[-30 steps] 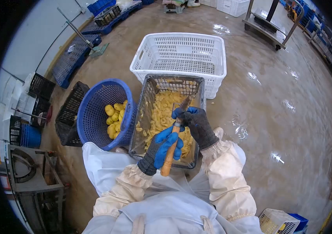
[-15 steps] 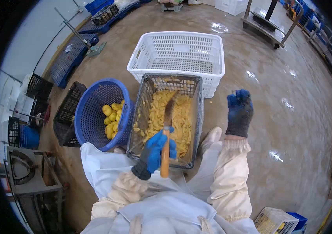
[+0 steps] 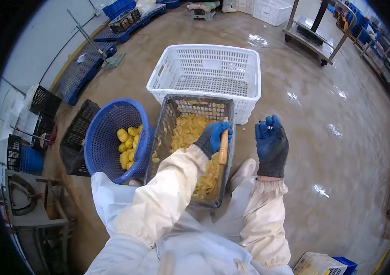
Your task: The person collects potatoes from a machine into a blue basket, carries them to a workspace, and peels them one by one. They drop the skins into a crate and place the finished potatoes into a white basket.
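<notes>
The left hand (image 3: 212, 137) grips the wooden handle (image 3: 224, 146) (blade hidden) over the grey crate (image 3: 230, 137). The right hand (image 3: 271, 145), fingers loosely curled, holds nothing I can see. Wet gloves could let the handle slip.

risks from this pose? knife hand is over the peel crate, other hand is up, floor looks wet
1. The left hand grips the wooden-handled knife over the grey mesh crate of yellow peelings; the blade is hidden, so a slip could cut unseen.
2. The wet, glossy concrete floor could cause a slip while a knife is held.
3. The right hand is raised close to the knife hand; a quick move might bring the two together.
</notes>
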Available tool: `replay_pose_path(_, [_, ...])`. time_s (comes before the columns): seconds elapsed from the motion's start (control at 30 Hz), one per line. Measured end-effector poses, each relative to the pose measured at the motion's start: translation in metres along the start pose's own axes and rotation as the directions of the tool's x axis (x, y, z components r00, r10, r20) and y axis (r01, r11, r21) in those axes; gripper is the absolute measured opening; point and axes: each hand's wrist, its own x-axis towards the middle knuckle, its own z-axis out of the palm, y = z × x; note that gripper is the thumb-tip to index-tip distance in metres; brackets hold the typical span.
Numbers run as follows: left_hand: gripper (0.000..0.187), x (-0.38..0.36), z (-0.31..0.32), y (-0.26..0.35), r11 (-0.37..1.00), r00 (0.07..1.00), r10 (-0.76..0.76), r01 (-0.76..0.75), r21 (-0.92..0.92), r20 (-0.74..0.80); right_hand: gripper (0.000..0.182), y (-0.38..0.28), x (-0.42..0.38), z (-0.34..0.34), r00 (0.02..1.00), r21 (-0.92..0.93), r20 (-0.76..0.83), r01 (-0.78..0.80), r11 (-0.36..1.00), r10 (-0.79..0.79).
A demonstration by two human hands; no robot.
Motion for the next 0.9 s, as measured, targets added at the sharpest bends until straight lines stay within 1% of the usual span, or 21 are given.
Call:
replay_pose_path(0.03, [0.026, 0.012, 0.001, -0.003, 0.999, 0.999, 0.029, -0.029, 0.018, -0.04, 0.033, 0.0, 0.001, 0.0, 1.0, -0.003, 0.003, 0.001, 1.0, -0.001])
replay_pose_path(0.07, [0.026, 0.022, 0.001, -0.005, 0.999, 0.999, 0.032, -0.031, 0.015, -0.038, 0.033, 0.0, 0.001, 0.0, 1.0, 0.005, -0.003, -0.018, 1.0, 0.018])
replay_pose_path(0.17, [0.024, 0.041, 0.004, -0.006, 0.998, 0.994, -0.014, 0.007, -0.067, -0.109, 0.033, 0.0, 0.0, 0.004, 0.998, 0.011, -0.028, -0.057, 0.998, 0.057])
replay_pose_path(0.2, [0.024, 0.046, 0.006, -0.005, 0.998, 0.994, -0.01, 0.002, -0.069, -0.108, 0.033, -0.001, -0.001, 0.007, 0.996, 0.015, -0.051, -0.075, 0.997, 0.076])
replay_pose_path(0.27, [0.024, 0.057, 0.007, -0.005, 0.999, 0.99, 0.013, -0.02, -0.048, -0.141, 0.033, -0.003, -0.003, 0.011, 0.996, 0.011, -0.049, -0.073, 0.997, 0.073])
replay_pose_path(0.4, [0.024, 0.065, 0.011, -0.004, 0.999, 0.991, 0.023, -0.027, -0.026, -0.134, 0.035, 0.0, -0.004, 0.009, 0.997, -0.01, -0.04, -0.063, 0.998, 0.062])
replay_pose_path(0.47, [0.023, 0.064, 0.015, -0.001, 0.995, 0.994, 0.078, -0.082, -0.056, -0.075, 0.035, 0.0, -0.007, 0.013, 0.997, -0.037, -0.049, -0.065, 0.997, 0.063])
replay_pose_path(0.5, [0.023, 0.063, 0.017, 0.001, 0.995, 0.994, 0.08, -0.084, -0.057, -0.075, 0.036, 0.0, -0.008, 0.014, 0.996, -0.063, -0.061, -0.064, 0.996, 0.06])
replay_pose_path(0.57, [0.023, 0.063, 0.016, 0.004, 0.954, 0.981, 0.192, -0.181, 0.238, -0.021, 0.036, -0.001, -0.007, 0.013, 0.996, -0.04, -0.051, -0.078, 0.996, 0.076])
replay_pose_path(0.6, [0.023, 0.064, 0.018, 0.004, 0.955, 0.981, 0.192, -0.182, 0.236, -0.022, 0.037, -0.002, -0.007, 0.013, 0.995, -0.014, -0.044, -0.091, 0.996, 0.09])
replay_pose_path(0.67, [0.023, 0.07, 0.018, 0.002, 0.974, 0.984, 0.158, -0.141, 0.178, -0.087, 0.037, -0.003, -0.006, 0.012, 0.994, -0.009, -0.041, -0.102, 0.995, 0.101])
replay_pose_path(0.7, [0.023, 0.077, 0.013, -0.001, 0.975, 0.984, 0.155, -0.138, 0.175, -0.087, 0.037, -0.003, -0.006, 0.012, 0.993, 0.0, -0.039, -0.112, 0.994, 0.112])
replay_pose_path(0.73, [0.023, 0.095, -0.002, -0.01, 0.905, 0.954, 0.3, -0.291, 0.31, 0.018, 0.037, -0.004, -0.008, 0.015, 0.993, -0.003, -0.042, -0.113, 0.994, 0.113])
replay_pose_path(0.77, [0.023, 0.1, -0.002, -0.009, 0.795, 0.896, 0.42, -0.439, 0.419, 0.142, 0.036, -0.006, -0.01, 0.02, 0.993, -0.013, -0.053, -0.11, 0.994, 0.109])
replay_pose_path(0.8, [0.023, 0.107, 0.0, -0.008, 0.797, 0.897, 0.419, -0.437, 0.417, 0.14, 0.036, -0.006, -0.011, 0.022, 0.993, -0.022, -0.063, -0.106, 0.994, 0.105])
replay_pose_path(0.83, [0.024, 0.104, 0.015, 0.002, 0.953, 0.955, 0.291, -0.294, 0.071, 0.05, 0.036, -0.006, -0.011, 0.022, 0.992, -0.024, -0.064, -0.108, 0.994, 0.106])
replay_pose_path(0.87, [0.024, 0.107, 0.024, 0.006, 0.947, 0.991, 0.133, -0.123, -0.295, 0.016, 0.035, -0.005, -0.011, 0.021, 0.993, -0.026, -0.067, -0.102, 0.994, 0.1])
replay_pose_path(0.9, [0.026, 0.11, 0.031, 0.011, 0.914, 0.99, 0.101, -0.054, -0.402, 0.096, 0.035, -0.004, -0.01, 0.021, 0.993, -0.029, -0.069, -0.096, 0.995, 0.093])
